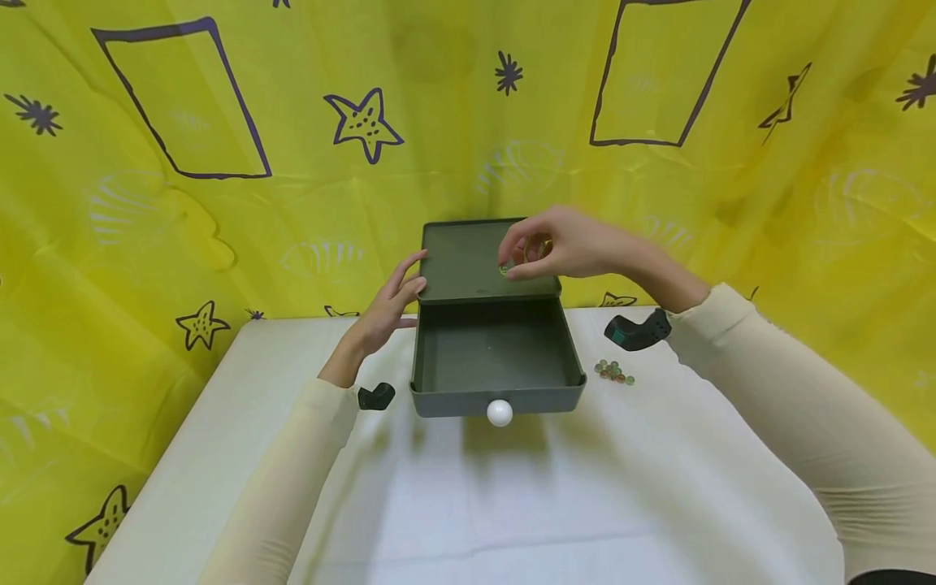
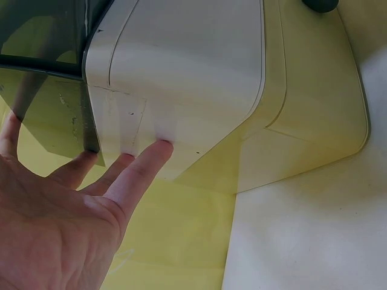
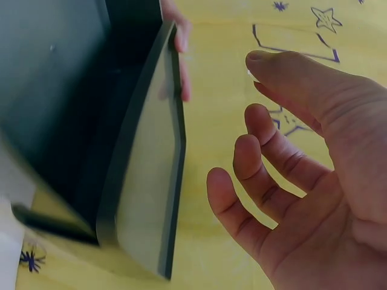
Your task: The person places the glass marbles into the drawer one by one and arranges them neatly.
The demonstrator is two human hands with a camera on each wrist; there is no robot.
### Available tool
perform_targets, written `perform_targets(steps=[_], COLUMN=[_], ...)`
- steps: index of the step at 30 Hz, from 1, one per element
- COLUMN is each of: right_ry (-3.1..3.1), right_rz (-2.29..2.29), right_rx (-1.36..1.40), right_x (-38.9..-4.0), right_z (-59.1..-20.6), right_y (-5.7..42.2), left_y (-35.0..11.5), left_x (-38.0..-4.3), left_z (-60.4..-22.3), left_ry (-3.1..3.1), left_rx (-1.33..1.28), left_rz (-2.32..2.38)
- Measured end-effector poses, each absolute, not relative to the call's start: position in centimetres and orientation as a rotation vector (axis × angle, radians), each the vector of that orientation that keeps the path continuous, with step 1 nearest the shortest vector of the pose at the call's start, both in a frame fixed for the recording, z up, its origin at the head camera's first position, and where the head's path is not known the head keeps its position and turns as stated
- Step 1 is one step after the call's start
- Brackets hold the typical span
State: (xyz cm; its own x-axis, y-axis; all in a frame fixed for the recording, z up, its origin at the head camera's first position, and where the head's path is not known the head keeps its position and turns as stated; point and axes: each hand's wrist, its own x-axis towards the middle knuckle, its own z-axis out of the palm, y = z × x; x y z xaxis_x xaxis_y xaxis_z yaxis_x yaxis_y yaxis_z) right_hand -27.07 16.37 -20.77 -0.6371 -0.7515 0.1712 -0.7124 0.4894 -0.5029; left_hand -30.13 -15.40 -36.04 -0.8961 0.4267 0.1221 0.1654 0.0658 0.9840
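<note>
A small dark drawer box (image 1: 475, 244) stands on the table, its drawer (image 1: 504, 402) pulled out toward me and fitted with a round white knob (image 1: 500, 413). My left hand (image 1: 383, 313) rests its fingertips against the box's left side; in the left wrist view the fingers (image 2: 142, 169) are extended on that wall. Above the box top, my right hand (image 1: 566, 244) pinches a small greenish glass marble (image 1: 504, 266) between thumb and forefinger. In the right wrist view that hand's other fingers (image 3: 248, 157) are loosely bent, and the marble is mostly hidden.
Several glass marbles (image 1: 614, 372) lie in a cluster on the white table (image 1: 468, 504), right of the drawer. A yellow patterned curtain (image 1: 439, 81) hangs behind the box. Dark devices sit at both wrists.
</note>
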Motion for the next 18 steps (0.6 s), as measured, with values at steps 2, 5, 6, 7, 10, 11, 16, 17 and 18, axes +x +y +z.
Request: perform_targets(steps=[2,5,6,7,10,11,16,17,18], right_ry=[2.625,2.582,2.565,2.546,2.492,2.476,2.411,2.400,2.388], right_rz=[-0.845,-0.852,-0.854,-0.856,-0.855,-0.855,-0.851,-0.849,-0.845], right_rx=[-1.320,-1.338,-1.349,-1.363,-1.414,-1.430,-1.494,-1.502,-1.509], right_x=[-27.1,-27.0,-27.0,-27.0,-27.1,-27.1,-27.3,-27.3,-27.3], right_z=[-21.0,-21.3,-21.4,-21.6,-22.0,-22.1,-22.8,-22.9,-23.0], right_y=[15.7,14.6,14.3,14.0,13.2,12.9,11.6,11.3,11.1], left_y=[-15.4,-15.3,-15.3,-15.3,-15.4,-15.4,-15.5,-15.5,-15.5], left_x=[-30.2,-30.3,-30.3,-30.3,-30.3,-30.3,-30.4,-30.4,-30.3], left_z=[-36.0,-36.1,-36.1,-36.1,-36.1,-36.1,-36.1,-36.1,-36.1], left_ry=[2.141,2.145,2.146,2.146,2.147,2.147,2.144,2.146,2.147], left_rx=[0.605,0.598,0.593,0.587,0.576,0.574,0.574,0.576,0.578], left_rz=[1.923,1.919,1.918,1.917,1.913,1.912,1.910,1.908,1.907])
